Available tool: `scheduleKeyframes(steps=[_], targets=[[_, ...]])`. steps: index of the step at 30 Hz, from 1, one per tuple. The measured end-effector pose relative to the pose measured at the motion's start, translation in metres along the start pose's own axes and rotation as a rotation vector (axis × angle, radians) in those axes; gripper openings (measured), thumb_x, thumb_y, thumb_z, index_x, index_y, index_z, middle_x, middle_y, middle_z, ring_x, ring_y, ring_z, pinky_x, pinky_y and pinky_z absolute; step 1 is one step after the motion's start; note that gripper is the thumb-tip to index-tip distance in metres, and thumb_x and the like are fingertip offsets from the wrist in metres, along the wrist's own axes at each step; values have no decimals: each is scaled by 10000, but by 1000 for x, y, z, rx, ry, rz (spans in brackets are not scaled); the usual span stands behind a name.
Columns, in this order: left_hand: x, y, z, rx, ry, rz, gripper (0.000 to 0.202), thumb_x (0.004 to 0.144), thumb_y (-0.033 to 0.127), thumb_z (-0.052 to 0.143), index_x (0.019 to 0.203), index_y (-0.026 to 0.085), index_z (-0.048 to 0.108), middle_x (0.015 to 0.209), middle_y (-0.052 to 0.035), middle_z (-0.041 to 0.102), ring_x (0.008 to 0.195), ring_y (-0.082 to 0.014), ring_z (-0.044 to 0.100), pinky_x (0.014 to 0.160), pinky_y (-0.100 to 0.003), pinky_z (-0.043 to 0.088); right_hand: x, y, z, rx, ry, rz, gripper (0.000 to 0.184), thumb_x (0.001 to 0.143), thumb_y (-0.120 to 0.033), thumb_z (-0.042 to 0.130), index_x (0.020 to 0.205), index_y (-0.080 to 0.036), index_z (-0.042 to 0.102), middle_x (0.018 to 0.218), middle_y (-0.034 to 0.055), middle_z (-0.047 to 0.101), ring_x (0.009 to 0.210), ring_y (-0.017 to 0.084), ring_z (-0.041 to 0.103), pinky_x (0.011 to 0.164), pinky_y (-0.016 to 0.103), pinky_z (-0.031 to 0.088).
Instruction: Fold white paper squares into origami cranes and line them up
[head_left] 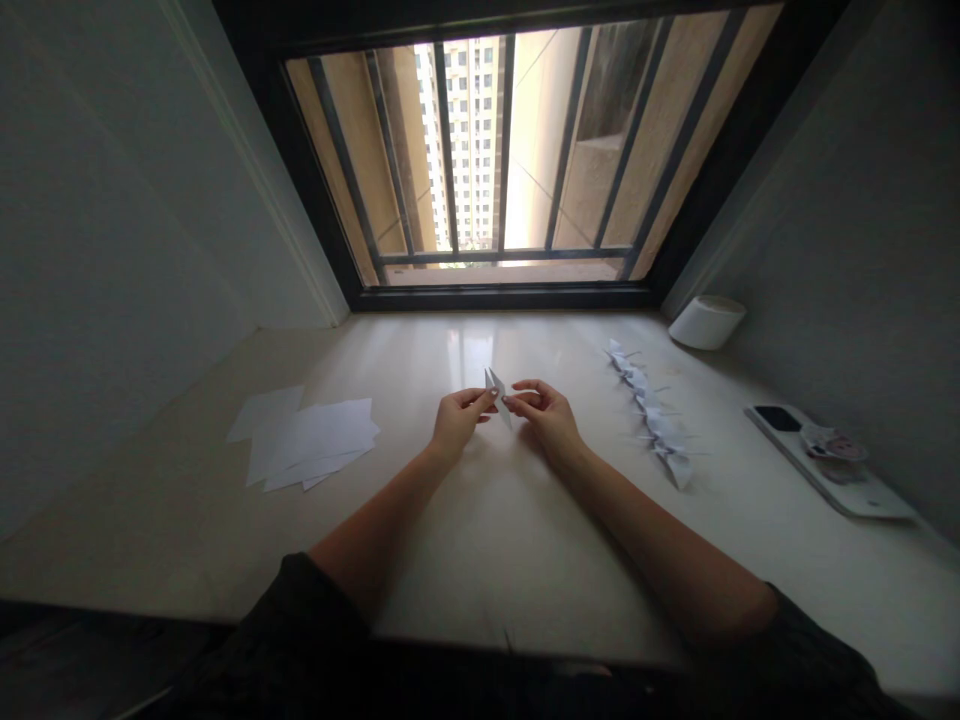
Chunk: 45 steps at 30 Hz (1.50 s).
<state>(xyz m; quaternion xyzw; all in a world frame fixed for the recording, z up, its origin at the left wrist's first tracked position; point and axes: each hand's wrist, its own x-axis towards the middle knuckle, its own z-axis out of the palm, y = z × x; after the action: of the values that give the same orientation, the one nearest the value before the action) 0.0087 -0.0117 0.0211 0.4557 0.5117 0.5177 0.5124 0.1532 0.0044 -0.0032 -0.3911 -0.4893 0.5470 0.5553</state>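
While both hands meet just above the middle of the frame, the small white folded paper piece (497, 392) stands pinched between them, raised a little off the surface, one pointed flap sticking up. Left hand (456, 420): fingers curled, thumb and fingertips closed on the paper's left edge. Right hand (547, 415): likewise closed on the right edge, fingers bent over it. The piece is creased into a narrow pointed form; the finer folds are too small to read. To the right of centre, a diagonal row of white folded paper figures (651, 415) lies on the surface, points sticking out sideways, each touching or overlapping the next; the count is unclear. At centre left, a loose fanned stack of flat white paper sheets (311, 440) lies unfolded. Judging from this, several figures are finished, one is partway folded, and a handful of sheets remain unused. The surface is a pale glossy stone ledge (487, 530), catching light from the window. At the upper right of the ledge, a white roll (706, 322) sits on its side against the wall; lower right, a white-cased phone (825, 458) lies flat with a round charm on its back. Across the top, a dark-framed window with vertical bars (487, 150) shows a tall apartment block outside. Grey walls close in on both sides. Dark sleeves are pushed up at the bottom of the frame.
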Motion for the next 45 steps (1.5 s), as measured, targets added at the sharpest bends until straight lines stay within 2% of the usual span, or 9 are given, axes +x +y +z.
scheduleKeyframes(steps=[9, 16, 21, 27, 30, 36, 40, 45], targets=[[0, 2, -3, 141, -26, 61, 364, 660, 482, 660, 762, 136, 702, 700, -67, 667, 677, -159, 616, 601, -254, 458, 1, -2, -2, -155, -79, -70, 289, 645, -394, 723, 847, -189, 698, 794, 68, 718, 736, 219, 665, 707, 353, 499], [3, 1, -4, -13, -15, -17, 367, 673, 485, 651, 796, 143, 701, 781, -81, 685, 729, -164, 623, 647, -264, 462, 1, -6, -1, -71, -139, -55, 304, 666, -382, 704, 926, -224, 714, 901, 51, 720, 813, 206, 647, 773, 353, 481], [4, 1, -4, -91, 17, -67, 341, 655, 464, 674, 793, 153, 696, 768, -69, 679, 727, -155, 617, 652, -255, 456, 1, -5, -2, -62, -200, -54, 384, 654, -374, 715, 1009, -230, 686, 854, 37, 703, 789, 177, 624, 747, 330, 472], [2, 0, -3, -103, 19, -56, 361, 629, 480, 687, 775, 150, 699, 738, -63, 668, 683, -145, 608, 636, -254, 455, -1, -10, -3, -211, -256, -190, 405, 706, -355, 678, 1094, -255, 619, 858, 27, 654, 772, 152, 606, 713, 304, 481], [2, 0, -2, -102, 25, -47, 379, 615, 493, 691, 745, 137, 695, 718, -68, 662, 664, -145, 603, 616, -253, 457, -2, -11, -5, -257, -237, -249, 428, 699, -346, 682, 1108, -259, 595, 880, 29, 640, 744, 143, 592, 693, 298, 484], [2, -2, -1, -45, 42, -8, 376, 632, 491, 675, 757, 137, 706, 708, -62, 657, 655, -138, 593, 604, -250, 470, -1, -10, -7, -306, -291, -272, 253, 731, -356, 650, 948, -228, 664, 923, 47, 650, 760, 149, 590, 698, 306, 480], [1, -4, -1, 28, 27, 59, 386, 661, 499, 651, 784, 138, 714, 719, -66, 667, 679, -145, 599, 606, -249, 475, 2, -6, -8, -294, -253, -201, 253, 713, -388, 668, 898, -216, 685, 865, 42, 680, 738, 155, 599, 688, 310, 471], [0, -4, 0, 5, 3, 22, 392, 670, 504, 646, 765, 129, 707, 737, -79, 679, 688, -155, 617, 606, -250, 481, 3, -4, -8, -306, -214, -168, 265, 703, -408, 671, 867, -200, 690, 832, 46, 694, 733, 164, 611, 692, 319, 474]])
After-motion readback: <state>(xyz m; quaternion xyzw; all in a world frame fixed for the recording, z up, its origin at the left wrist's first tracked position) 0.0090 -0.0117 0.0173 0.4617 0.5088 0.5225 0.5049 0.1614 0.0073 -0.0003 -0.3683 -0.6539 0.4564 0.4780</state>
